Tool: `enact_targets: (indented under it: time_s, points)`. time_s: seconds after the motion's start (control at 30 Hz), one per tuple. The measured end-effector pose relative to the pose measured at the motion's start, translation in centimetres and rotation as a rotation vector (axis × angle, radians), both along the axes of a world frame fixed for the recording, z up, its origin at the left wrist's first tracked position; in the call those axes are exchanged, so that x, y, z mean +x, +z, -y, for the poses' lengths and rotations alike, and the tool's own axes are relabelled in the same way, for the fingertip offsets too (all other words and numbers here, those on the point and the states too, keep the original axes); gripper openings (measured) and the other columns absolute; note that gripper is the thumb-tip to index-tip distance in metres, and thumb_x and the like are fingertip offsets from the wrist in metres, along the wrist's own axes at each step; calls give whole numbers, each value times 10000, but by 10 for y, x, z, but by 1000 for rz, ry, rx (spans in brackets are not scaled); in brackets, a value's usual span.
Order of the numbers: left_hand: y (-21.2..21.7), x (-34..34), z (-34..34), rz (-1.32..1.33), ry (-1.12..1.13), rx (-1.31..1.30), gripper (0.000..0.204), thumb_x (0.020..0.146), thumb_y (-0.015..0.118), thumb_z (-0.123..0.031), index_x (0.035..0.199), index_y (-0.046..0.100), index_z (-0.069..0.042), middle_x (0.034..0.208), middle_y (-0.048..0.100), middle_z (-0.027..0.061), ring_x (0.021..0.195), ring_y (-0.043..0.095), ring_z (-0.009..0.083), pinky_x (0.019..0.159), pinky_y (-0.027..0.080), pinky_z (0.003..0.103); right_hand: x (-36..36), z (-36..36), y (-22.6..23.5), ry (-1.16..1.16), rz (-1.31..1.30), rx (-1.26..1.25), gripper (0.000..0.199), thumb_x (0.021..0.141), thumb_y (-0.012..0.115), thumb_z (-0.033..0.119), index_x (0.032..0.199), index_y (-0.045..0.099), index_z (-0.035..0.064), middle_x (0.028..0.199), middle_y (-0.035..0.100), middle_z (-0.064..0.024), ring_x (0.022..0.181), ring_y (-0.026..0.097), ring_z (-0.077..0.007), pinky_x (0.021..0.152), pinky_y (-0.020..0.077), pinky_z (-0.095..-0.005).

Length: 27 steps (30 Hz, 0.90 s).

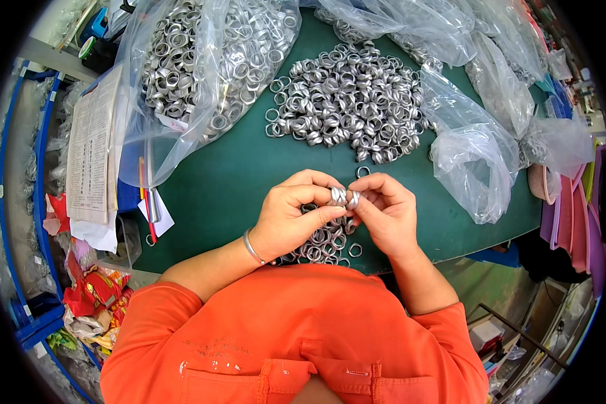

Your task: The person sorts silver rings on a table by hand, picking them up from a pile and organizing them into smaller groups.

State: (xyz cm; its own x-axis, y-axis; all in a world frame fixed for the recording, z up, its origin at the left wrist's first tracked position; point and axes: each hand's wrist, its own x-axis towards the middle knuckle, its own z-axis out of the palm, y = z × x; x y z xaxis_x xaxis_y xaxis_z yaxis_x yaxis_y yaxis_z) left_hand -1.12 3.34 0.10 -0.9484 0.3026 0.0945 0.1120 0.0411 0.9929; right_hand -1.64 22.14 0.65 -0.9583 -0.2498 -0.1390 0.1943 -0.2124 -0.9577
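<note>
My left hand (295, 214) and my right hand (386, 210) meet above the near edge of a green table (222, 182). Between their fingertips they pinch a few small silver metal rings (342, 197). Under the hands lies a small heap of the same rings (323, 242), partly hidden by my left hand. A much larger loose pile of rings (347, 101) is spread on the table farther away. A single ring (363, 172) lies just beyond my right fingers. A metal bangle (251, 247) circles my left wrist.
A clear plastic bag full of rings (202, 60) sits at the far left. Crumpled clear bags (475, 158) lie to the right. A printed paper sheet (91, 151) and pens (151, 205) rest at the left edge. Blue shelving (20, 202) stands at left.
</note>
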Motion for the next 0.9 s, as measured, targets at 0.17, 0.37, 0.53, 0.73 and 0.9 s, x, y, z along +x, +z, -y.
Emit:
enact_targets:
  time_s: [0.17,0.37,0.53,0.73,0.9]
  points:
    - [-4,3,-1,250,38,186,125,860,670,26,984,677,23,1085,615,86,919,611,120,779,520,244,1,4,-1,-48,-181,59,118,877,591,-84,983,627,-47,1052,592,-122,828,634,-126,652,540,-222]
    - [-2,2,0,278,75,200,128,866,656,37,994,671,32,1093,609,92,946,617,133,808,529,259,0,4,-2,-42,-234,-23,169,832,634,-117,985,633,-44,1125,540,-114,961,615,-165,811,528,-258]
    - [-5,1,1,264,66,240,140,865,654,43,1004,669,37,1103,603,91,965,616,141,839,529,271,4,10,-8,-80,-208,-225,398,791,639,-163,1147,528,-23,1155,515,-126,1059,601,-207,891,518,-309]
    - [-2,7,-1,237,108,277,109,863,665,12,969,689,29,1078,606,67,906,617,101,779,538,238,5,11,-16,-78,-710,188,507,763,625,-203,1207,469,-14,1206,453,-165,1032,638,-250,900,555,-335]
    - [-1,14,0,184,103,239,112,849,656,74,954,661,37,1131,584,108,962,613,141,822,537,265,7,16,-16,-100,-730,190,482,756,614,-210,1186,511,-20,1206,459,-181,1042,636,-254,882,569,-322]
